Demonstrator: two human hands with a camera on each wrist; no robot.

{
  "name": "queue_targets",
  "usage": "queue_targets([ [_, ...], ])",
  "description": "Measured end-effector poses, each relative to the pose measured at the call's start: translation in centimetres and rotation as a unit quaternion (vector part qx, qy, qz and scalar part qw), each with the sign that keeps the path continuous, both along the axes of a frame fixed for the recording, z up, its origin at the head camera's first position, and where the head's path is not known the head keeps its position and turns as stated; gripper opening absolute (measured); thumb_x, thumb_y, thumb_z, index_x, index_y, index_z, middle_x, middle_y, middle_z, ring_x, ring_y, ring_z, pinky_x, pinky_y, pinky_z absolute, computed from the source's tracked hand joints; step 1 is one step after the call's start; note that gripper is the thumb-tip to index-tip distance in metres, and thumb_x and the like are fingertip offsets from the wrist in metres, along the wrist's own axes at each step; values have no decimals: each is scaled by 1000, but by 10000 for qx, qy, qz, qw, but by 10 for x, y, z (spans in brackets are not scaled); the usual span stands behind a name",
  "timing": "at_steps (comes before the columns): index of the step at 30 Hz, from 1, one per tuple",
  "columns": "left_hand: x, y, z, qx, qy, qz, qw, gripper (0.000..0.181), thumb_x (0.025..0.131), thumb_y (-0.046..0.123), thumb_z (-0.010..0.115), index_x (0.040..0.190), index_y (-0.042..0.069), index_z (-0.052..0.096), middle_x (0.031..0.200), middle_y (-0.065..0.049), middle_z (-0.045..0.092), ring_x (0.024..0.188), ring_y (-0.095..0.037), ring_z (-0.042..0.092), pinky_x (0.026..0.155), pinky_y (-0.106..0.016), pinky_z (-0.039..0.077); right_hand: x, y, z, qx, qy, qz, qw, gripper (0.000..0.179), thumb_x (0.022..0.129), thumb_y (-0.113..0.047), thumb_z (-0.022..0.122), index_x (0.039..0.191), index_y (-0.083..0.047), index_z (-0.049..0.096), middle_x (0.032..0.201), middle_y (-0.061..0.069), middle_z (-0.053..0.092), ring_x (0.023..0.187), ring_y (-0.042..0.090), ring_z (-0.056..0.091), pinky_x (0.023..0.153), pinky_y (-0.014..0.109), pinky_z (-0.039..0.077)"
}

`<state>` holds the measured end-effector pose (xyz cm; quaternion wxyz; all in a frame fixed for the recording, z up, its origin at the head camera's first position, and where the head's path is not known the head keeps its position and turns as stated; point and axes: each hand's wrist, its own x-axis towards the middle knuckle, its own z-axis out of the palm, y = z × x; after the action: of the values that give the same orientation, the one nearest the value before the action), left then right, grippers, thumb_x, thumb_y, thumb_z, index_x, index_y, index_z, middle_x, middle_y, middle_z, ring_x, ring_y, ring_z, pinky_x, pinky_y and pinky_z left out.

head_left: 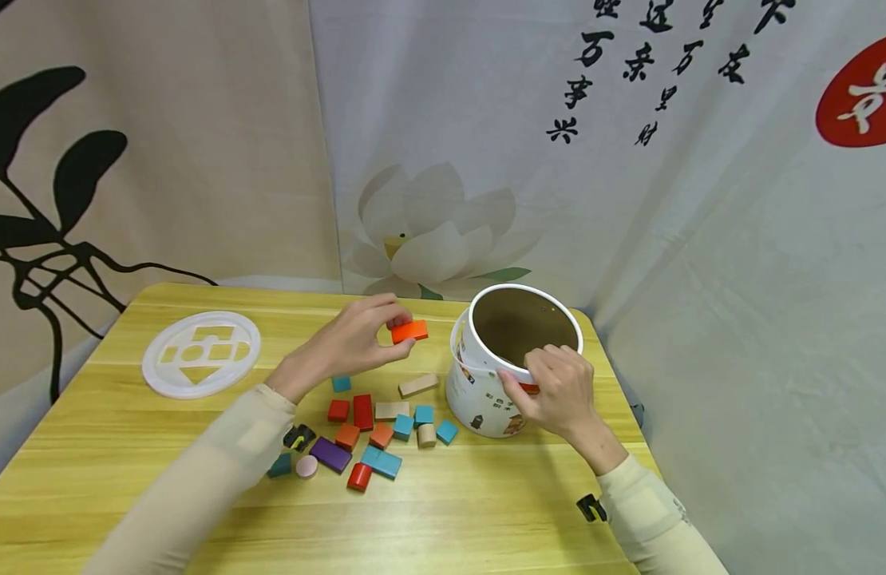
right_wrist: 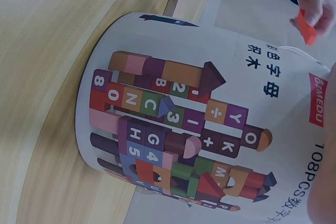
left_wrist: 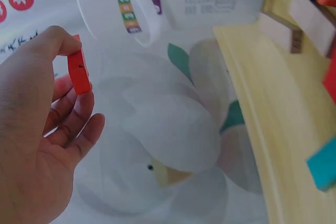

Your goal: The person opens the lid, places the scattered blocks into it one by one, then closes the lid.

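Note:
Between thumb and fingers my left hand (head_left: 355, 337) pinches an orange-red block (head_left: 410, 331), held above the table to the left of the bucket. The left wrist view shows that block (left_wrist: 79, 72) edge-on, with the lower fingers loosely bent. My right hand (head_left: 560, 389) grips the near right rim of a white round bucket (head_left: 484, 403) printed with block pictures. The bucket stands tilted slightly, its open mouth toward me; its bottom inside cannot be seen. Loose wooden blocks lie below my left hand, among them a purple block (head_left: 331, 455) and a red block (head_left: 362, 412).
A white round lid (head_left: 201, 384) with shaped cut-outs lies at the table's left. Teal blocks (head_left: 381, 461), a pink round block (head_left: 306, 466) and natural wood blocks (head_left: 418, 385) are scattered mid-table (head_left: 443, 519). A printed cloth (head_left: 443, 144) hangs behind the table.

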<state>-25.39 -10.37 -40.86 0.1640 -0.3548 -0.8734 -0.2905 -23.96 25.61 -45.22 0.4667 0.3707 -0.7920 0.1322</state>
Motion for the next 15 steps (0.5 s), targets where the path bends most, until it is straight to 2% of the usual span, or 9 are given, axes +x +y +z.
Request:
queue_targets([
  [8, -9, 30, 13, 24, 303, -296, 9991, 17, 95, 16, 86, 106, 4, 80, 99, -6, 73, 89, -22, 71, 84, -34, 67, 0, -1, 2, 12, 3, 7, 10000, 60, 110, -51, 58, 65, -15, 42, 55, -5, 35, 51, 13, 30, 48, 33, 27],
  [15, -18, 57, 30, 49, 352, -592, 9976, 22, 97, 17, 84, 113, 2, 80, 106, -9, 75, 92, -20, 69, 86, -34, 66, 2, 0, 2, 27, -43, -35, 10000, 60, 111, -52, 58, 65, -15, 43, 56, -5, 35, 51, 13, 31, 49, 31, 26],
])
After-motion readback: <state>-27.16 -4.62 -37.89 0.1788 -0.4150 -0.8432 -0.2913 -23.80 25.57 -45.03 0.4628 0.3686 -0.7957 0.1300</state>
